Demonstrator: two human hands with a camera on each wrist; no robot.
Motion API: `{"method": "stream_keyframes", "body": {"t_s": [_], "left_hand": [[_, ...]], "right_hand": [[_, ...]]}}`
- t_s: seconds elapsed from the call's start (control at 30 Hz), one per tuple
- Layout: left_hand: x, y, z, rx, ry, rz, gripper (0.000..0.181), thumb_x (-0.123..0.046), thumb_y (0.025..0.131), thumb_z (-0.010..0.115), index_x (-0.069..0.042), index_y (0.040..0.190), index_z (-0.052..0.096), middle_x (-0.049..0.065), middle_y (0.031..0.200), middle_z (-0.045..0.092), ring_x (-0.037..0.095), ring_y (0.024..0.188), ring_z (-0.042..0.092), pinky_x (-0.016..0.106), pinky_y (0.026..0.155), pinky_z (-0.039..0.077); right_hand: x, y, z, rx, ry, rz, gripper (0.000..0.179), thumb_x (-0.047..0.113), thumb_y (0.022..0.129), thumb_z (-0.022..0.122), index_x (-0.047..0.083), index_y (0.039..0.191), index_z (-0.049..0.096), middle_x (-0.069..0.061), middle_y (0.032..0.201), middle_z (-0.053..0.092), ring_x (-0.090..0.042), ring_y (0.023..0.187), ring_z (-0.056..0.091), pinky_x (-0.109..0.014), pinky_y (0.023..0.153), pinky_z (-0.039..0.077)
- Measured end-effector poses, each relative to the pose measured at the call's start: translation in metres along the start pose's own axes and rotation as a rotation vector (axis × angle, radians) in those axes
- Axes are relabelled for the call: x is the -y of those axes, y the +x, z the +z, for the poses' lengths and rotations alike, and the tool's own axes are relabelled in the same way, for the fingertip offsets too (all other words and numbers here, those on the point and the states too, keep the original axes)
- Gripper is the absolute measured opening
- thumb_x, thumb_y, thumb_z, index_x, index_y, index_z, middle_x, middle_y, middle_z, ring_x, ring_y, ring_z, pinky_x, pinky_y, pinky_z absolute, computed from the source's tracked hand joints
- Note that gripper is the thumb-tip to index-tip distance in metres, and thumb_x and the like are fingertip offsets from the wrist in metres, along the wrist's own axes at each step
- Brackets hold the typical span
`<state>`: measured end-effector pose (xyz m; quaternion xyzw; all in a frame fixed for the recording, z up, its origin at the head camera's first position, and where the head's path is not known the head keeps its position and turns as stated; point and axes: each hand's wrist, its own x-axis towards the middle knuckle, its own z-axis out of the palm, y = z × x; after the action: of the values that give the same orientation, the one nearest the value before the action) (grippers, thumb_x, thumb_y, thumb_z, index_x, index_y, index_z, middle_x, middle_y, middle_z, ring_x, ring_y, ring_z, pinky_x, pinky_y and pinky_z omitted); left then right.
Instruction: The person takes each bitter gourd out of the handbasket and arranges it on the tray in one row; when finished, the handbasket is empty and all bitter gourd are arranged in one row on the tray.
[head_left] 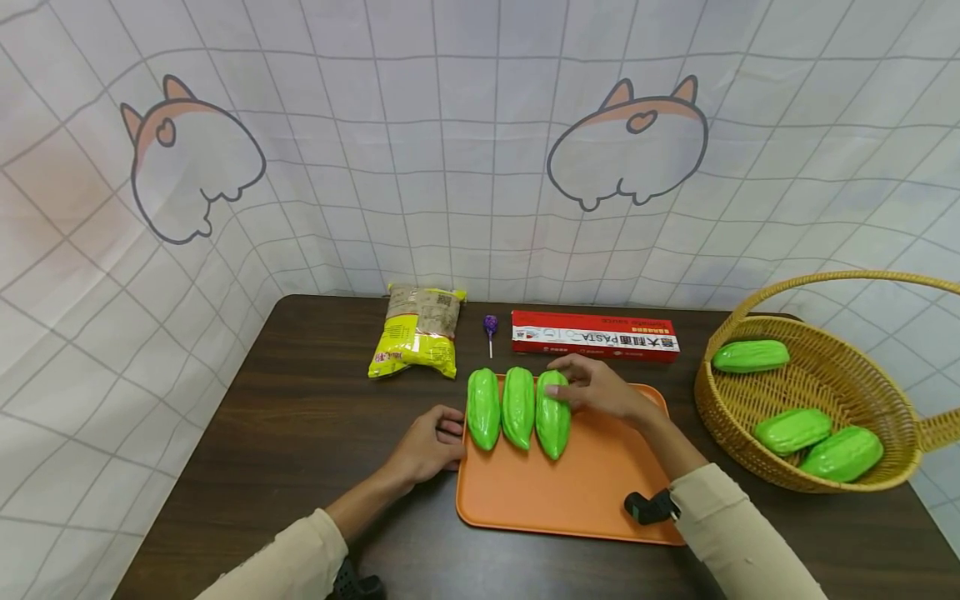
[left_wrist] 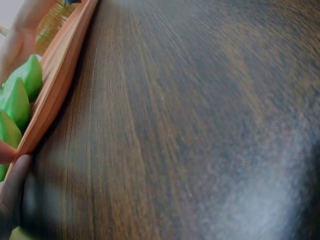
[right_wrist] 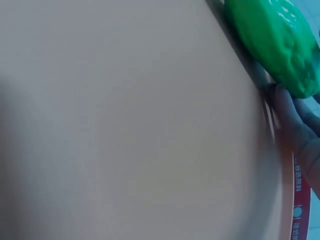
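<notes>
Three glossy green bitter melons lie side by side across the back left of an orange tray [head_left: 570,492]: a left one [head_left: 483,410], a middle one [head_left: 518,408] and a right one [head_left: 553,425]. My right hand [head_left: 596,387] grips the right melon near its far end, thumb on one side and fingers beyond. In the right wrist view, fingers touch the end of that melon [right_wrist: 280,45]. At the tray's left edge, my left hand [head_left: 423,450] pinches the rim; the left wrist view shows thumb and finger on the rim [left_wrist: 55,95].
A wicker basket [head_left: 712,417] with a tall handle stands at the right, holding three more green bitter melons [head_left: 793,430]. Behind the tray lie a yellow bag [head_left: 416,333], a purple lollipop [head_left: 490,324] and a red pasta box [head_left: 596,335]. A white gridded curtain [head_left: 480,167] hangs behind the table.
</notes>
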<state>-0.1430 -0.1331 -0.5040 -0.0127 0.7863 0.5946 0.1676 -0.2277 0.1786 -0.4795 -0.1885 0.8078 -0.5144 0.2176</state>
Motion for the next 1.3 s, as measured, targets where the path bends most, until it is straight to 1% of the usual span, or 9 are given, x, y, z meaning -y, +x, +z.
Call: {"method": "stream_keyframes", "body": {"t_s": [0.13,0.33,0.53,0.67,0.8,0.93,1.13,1.2,1.3], "left_hand": [[0.001,0.0,0.0,0.009,0.004,0.015,0.054,0.002,0.076,0.069,0.003,0.127,0.055,0.018,0.113,0.059,0.02,0.088,0.065,0.034,0.065,0.063],[0.001,-0.001,0.0,0.013,0.006,0.033,0.054,0.001,0.075,0.07,0.004,0.127,0.055,0.018,0.113,0.059,0.02,0.089,0.066,0.034,0.065,0.063],[0.0,-0.002,0.0,0.01,-0.012,0.027,0.054,0.002,0.075,0.07,0.003,0.127,0.056,0.018,0.112,0.06,0.019,0.088,0.066,0.034,0.065,0.063],[0.0,-0.002,0.0,0.007,-0.014,0.028,0.054,0.002,0.075,0.07,0.003,0.127,0.056,0.018,0.112,0.06,0.019,0.088,0.066,0.035,0.065,0.063],[0.0,-0.002,0.0,0.007,-0.005,0.024,0.054,0.002,0.075,0.07,0.003,0.127,0.056,0.018,0.112,0.059,0.02,0.088,0.066,0.034,0.066,0.063],[0.0,-0.001,0.0,0.008,-0.002,0.016,0.054,0.001,0.076,0.071,0.002,0.127,0.056,0.018,0.113,0.059,0.019,0.088,0.066,0.034,0.066,0.063],[0.0,-0.001,0.0,0.008,-0.004,0.021,0.054,0.001,0.076,0.071,0.003,0.127,0.056,0.018,0.113,0.059,0.019,0.088,0.066,0.034,0.066,0.063],[0.001,-0.001,0.0,0.007,-0.004,0.023,0.054,0.002,0.075,0.071,0.003,0.127,0.056,0.018,0.113,0.059,0.019,0.088,0.065,0.034,0.066,0.063],[0.002,-0.001,0.0,0.006,-0.006,0.027,0.054,0.002,0.075,0.07,0.003,0.127,0.056,0.018,0.112,0.059,0.019,0.087,0.065,0.035,0.066,0.063]], "right_hand": [[0.002,-0.004,0.001,0.01,-0.042,-0.004,0.063,0.029,0.092,0.073,0.004,0.144,0.047,-0.015,0.124,0.063,-0.024,0.101,0.068,-0.037,0.086,0.057],[0.005,-0.01,0.001,0.017,-0.094,-0.004,0.069,0.031,0.09,0.075,0.008,0.148,0.045,-0.019,0.138,0.053,-0.034,0.119,0.062,-0.044,0.095,0.056],[0.005,-0.014,0.0,0.021,-0.092,-0.012,0.072,0.03,0.089,0.075,0.008,0.149,0.042,-0.02,0.143,0.05,-0.037,0.121,0.059,-0.049,0.099,0.053],[0.004,-0.017,-0.001,0.001,-0.099,-0.014,0.072,0.03,0.089,0.076,0.008,0.149,0.043,-0.018,0.145,0.049,-0.039,0.125,0.057,-0.051,0.101,0.053],[0.001,-0.019,-0.002,-0.023,-0.125,-0.008,0.071,0.03,0.088,0.077,0.006,0.147,0.046,-0.016,0.144,0.052,-0.037,0.122,0.059,-0.049,0.098,0.054],[0.001,-0.022,-0.001,-0.043,-0.146,-0.004,0.071,0.03,0.087,0.078,0.005,0.145,0.047,-0.016,0.138,0.056,-0.034,0.115,0.063,-0.045,0.094,0.056],[0.001,-0.023,0.0,-0.057,-0.129,-0.005,0.069,0.029,0.087,0.079,0.006,0.144,0.049,-0.018,0.129,0.059,-0.029,0.108,0.066,-0.036,0.087,0.058],[0.001,-0.023,0.0,-0.063,-0.113,0.002,0.068,0.029,0.087,0.079,0.008,0.144,0.049,-0.018,0.128,0.058,-0.029,0.108,0.065,-0.036,0.087,0.058],[0.0,-0.022,0.001,-0.074,-0.092,0.01,0.066,0.028,0.087,0.078,0.007,0.143,0.049,-0.02,0.13,0.057,-0.032,0.112,0.064,-0.04,0.091,0.058]]}}
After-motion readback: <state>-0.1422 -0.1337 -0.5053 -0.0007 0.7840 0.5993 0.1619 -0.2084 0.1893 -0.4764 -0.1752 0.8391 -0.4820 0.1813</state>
